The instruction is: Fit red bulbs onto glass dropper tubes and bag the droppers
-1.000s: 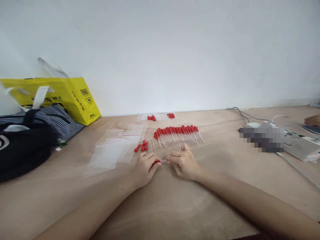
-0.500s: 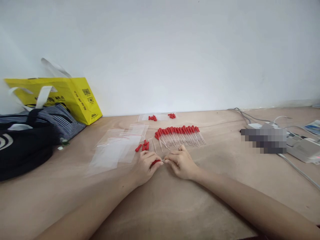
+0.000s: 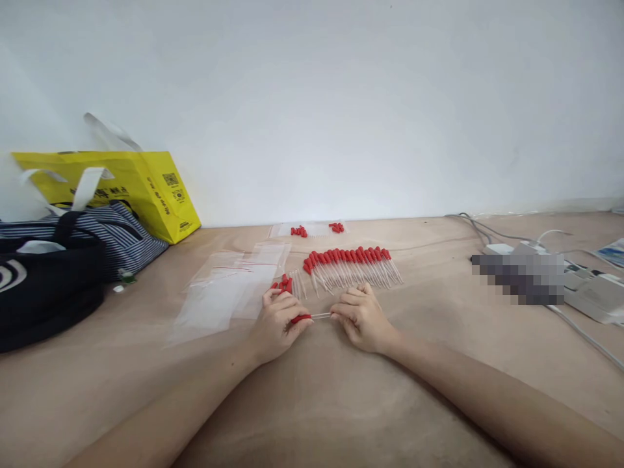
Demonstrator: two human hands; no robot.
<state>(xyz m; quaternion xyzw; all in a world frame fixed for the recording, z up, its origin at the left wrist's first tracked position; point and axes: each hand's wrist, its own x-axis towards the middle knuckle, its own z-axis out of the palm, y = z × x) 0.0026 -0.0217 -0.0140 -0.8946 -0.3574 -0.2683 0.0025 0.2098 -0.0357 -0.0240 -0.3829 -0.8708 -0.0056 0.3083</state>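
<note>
Currently, the left hand (image 3: pixel 280 322) is curled, thumb and fingers closed on a red rubber-like bulb (image 3: pixel 301 318); the right hand (image 3: pixel 363 320) has its fingertips pinched on the slender transparent tube (image 3: pixel 321 316) running between both hands; whether it is seated in the bulb cannot be determined. Compared with half a second earlier, the hands stand wider apart, a longer stretch of tube shows, and the left hand now partly covers the loose red bulbs (image 3: pixel 283 283). The row of red-topped transparent droppers (image 3: pixel 355 265) lies unchanged. Containers: a clear plastic bag (image 3: pixel 279 230) near the wall bears two red bulb clusters, inside or on top unclear; flat translucent red-lined bags (image 3: pixel 208 300) overlap at left; the upright yellow carrier bag's (image 3: pixel 181 211) contents are hidden
</note>
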